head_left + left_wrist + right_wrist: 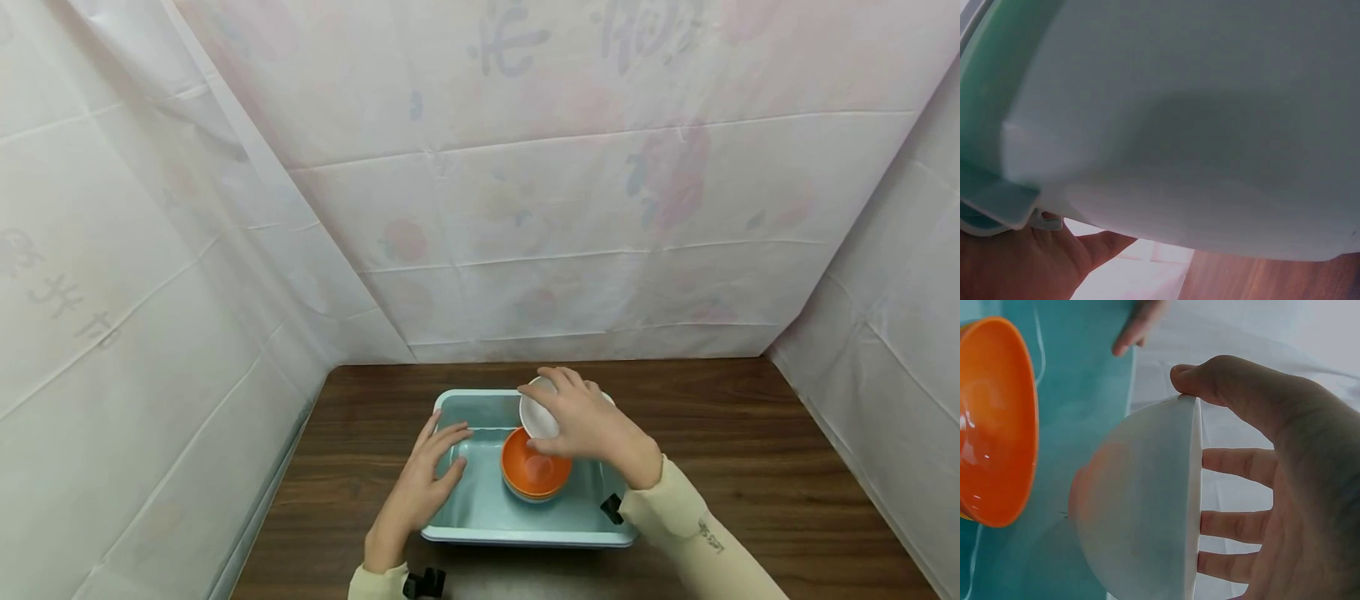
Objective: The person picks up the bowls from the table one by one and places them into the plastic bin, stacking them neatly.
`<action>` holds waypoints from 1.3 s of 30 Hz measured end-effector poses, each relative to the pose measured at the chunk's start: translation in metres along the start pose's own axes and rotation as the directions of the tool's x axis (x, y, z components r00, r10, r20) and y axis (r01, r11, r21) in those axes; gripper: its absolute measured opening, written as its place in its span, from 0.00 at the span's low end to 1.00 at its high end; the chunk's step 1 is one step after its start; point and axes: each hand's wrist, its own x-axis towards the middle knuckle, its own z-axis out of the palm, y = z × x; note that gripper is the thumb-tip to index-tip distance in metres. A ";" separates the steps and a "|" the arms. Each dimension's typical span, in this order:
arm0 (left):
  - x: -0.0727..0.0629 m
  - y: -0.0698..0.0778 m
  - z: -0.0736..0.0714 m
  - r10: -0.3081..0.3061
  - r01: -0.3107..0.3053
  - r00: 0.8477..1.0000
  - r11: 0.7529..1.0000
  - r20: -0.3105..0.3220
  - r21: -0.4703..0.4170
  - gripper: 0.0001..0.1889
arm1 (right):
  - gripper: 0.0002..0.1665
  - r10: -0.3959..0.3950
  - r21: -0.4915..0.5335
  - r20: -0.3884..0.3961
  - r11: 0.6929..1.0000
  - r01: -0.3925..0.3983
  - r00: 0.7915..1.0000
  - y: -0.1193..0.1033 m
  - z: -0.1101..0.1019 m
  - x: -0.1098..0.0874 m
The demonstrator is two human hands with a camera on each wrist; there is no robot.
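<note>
My right hand (pixel 592 423) pinches the rim of a white bowl (pixel 1141 500), thumb on one side and fingers along the edge. The bowl is tilted on its side above the far part of a light blue-green basin (pixel 525 536). Just below it, an orange bowl (pixel 537 462) sits inside the basin, stacked on at least one other bowl whose pale rim shows underneath. My left hand (pixel 420 487) is at the basin's left rim, fingers spread and loosely bent, holding nothing. In the left wrist view, the basin's wall fills most of the picture and hides part of the hand.
The basin stands on a dark brown wooden table (pixel 720 467). White printed sheets (pixel 555 292) hang behind the table and on both sides. A small black device (pixel 424 582) is strapped at the left wrist, and another (pixel 612 508) at the right.
</note>
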 end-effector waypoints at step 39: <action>0.000 -0.004 0.001 0.017 -0.017 1.000 1.000 -0.003 -0.011 0.20 | 0.41 -0.099 -0.001 0.201 0.995 0.101 0.975 -0.007 0.039 0.010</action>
